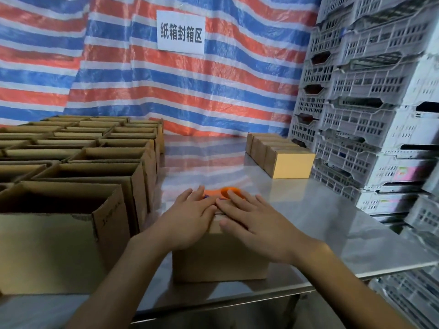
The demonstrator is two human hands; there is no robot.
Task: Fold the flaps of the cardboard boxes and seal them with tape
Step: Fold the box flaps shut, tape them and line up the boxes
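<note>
Straight ahead, a smooth stainless-steel table (297,210), glossy enough to mirror the stripes behind it, with a thin, straight front edge. Behind it, as a back wall, a crinkled woven tarp (118,79) in orange-red, blue and white bands, hanging in loose folds. Fixed to the tarp, a white paper sign (181,32) with black Chinese characters. Along the right side, tall stacks of pale grey plastic crates (368,91), walls pierced with small rectangular slots, a few with coloured labels. Across the left of the table, rows of open cardboard boxes (71,162), brown and corrugated, packed tight side by side, the nearest with a torn patch on its front rim and handwriting down one corner. At the far right of the table, just beside the crates, a short row of closed boxes (285,160), the nearest end face a pale yellow-tan. Near the front edge, in the centre, a small matte-brown cardboard box (221,264), rectangular, flaps folded down. On its top, the left hand (187,219), palm down, fingers straight and close together. Beside it, the right hand (259,224), also flat, fingers straight and slightly spread, thumb out to the side, index fingers of both hands touching over the middle. Just beyond the fingertips, an orange plastic object (224,192), rounded, mostly hidden, its kind impossible to tell.
</note>
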